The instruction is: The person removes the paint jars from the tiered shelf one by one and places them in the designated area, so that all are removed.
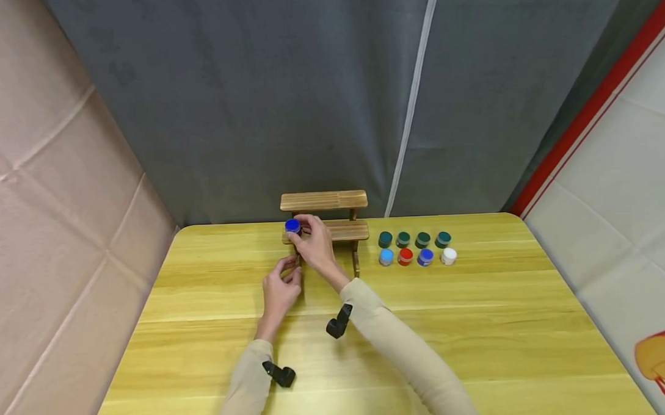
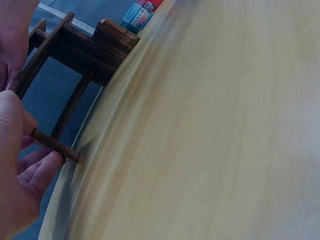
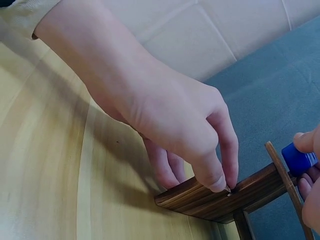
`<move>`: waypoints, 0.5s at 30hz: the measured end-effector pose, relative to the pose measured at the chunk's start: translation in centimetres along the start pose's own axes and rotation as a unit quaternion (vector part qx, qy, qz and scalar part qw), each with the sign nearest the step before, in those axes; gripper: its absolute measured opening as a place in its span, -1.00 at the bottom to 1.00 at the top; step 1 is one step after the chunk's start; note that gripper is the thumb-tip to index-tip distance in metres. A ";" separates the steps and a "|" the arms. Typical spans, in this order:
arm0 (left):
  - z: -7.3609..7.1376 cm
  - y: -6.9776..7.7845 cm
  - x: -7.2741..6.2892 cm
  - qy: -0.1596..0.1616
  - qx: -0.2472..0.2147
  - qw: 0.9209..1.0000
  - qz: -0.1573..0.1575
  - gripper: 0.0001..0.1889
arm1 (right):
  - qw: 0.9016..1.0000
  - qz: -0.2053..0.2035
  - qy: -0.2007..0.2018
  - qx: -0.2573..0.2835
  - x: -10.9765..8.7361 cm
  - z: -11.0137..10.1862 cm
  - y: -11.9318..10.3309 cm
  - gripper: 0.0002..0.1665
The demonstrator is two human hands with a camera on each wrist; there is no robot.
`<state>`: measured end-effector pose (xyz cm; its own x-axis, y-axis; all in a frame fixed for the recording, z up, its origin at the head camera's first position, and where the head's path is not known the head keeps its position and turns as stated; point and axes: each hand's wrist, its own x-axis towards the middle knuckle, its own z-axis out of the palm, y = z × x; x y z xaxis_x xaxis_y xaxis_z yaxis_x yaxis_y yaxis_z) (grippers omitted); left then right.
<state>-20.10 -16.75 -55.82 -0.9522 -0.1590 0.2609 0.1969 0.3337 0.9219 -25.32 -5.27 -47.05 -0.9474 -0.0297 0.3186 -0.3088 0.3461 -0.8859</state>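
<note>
A small two-tier wooden stand [image 1: 324, 200] is at the table's back edge. My right hand [image 1: 318, 244] pinches a small blue-lidded jar [image 1: 292, 225] at the left end of the lower tier; whether the jar rests on it I cannot tell. Lower down, my left hand [image 1: 280, 289] pinches the stand's left foot [image 2: 55, 145] between thumb and fingers. In the right wrist view, the left hand [image 3: 165, 110] fills the middle at the foot. The blue jar [image 3: 299, 159] shows at the right edge, with part of the right hand [image 3: 312, 200] around it.
Right of the stand, small jars are in two rows. The back row has several dark green jars [image 1: 403, 239]; the front row has a light blue jar [image 1: 386, 257], a red jar [image 1: 405, 257], a blue jar [image 1: 424, 257] and a white jar [image 1: 448, 256]. A grey curtain [image 1: 252, 112] hangs behind.
</note>
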 end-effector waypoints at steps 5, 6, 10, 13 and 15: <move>0.0 -0.1 0.0 0.001 0.003 1.000 0.003 -0.69 | 1.000 -0.007 0.013 0.014 -0.3 -0.5 0.1 -0.55; 0.0 -0.2 0.0 0.001 0.005 1.000 0.004 -0.70 | 1.000 -0.008 0.015 0.016 -0.3 -0.6 0.1 -0.54; 0.0 -0.2 0.0 0.001 0.014 1.000 0.007 -0.70 | 0.999 -0.011 0.026 0.017 -0.5 -1.2 0.1 -0.54; 0.0 -0.2 0.0 -0.003 0.021 1.000 0.009 -0.69 | 0.999 -0.011 0.032 0.016 -0.5 -1.7 0.1 -0.54; 0.0 -0.1 0.0 -0.005 0.022 1.000 0.007 -0.69 | 0.999 -0.011 0.033 0.016 -0.5 -2.0 0.1 -0.55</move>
<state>-20.11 -16.84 -55.94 -0.9518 -0.1438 0.2710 0.2005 0.3774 0.9041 -24.73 -3.36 -46.67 -0.9328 0.0252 0.3596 -0.3338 0.3161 -0.8881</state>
